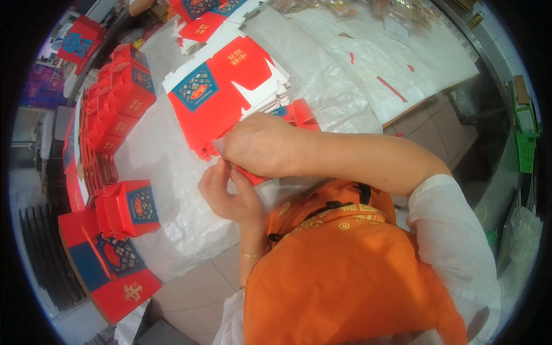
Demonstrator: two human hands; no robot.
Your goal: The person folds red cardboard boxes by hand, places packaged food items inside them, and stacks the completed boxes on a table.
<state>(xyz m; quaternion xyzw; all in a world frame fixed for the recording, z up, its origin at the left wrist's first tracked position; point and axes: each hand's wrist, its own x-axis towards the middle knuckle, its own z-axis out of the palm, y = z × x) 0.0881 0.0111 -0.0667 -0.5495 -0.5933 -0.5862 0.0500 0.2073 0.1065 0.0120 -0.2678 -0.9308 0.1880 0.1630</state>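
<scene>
My right hand is closed over a red carton in front of me, its fingers curled down and partly hidden. Close below it, my left hand pinches the carton's near edge between thumb and fingers. Most of this carton lies behind my right hand and forearm; red shows on both sides of the hand. Just beyond my hands is a stack of flat red carton blanks with a blue printed panel and white tabs.
Several folded red boxes stand in rows at the left, with a single box nearer me. A large red and blue carton sits at the lower left. More blanks lie at the back. Red scraps dot the white sheet.
</scene>
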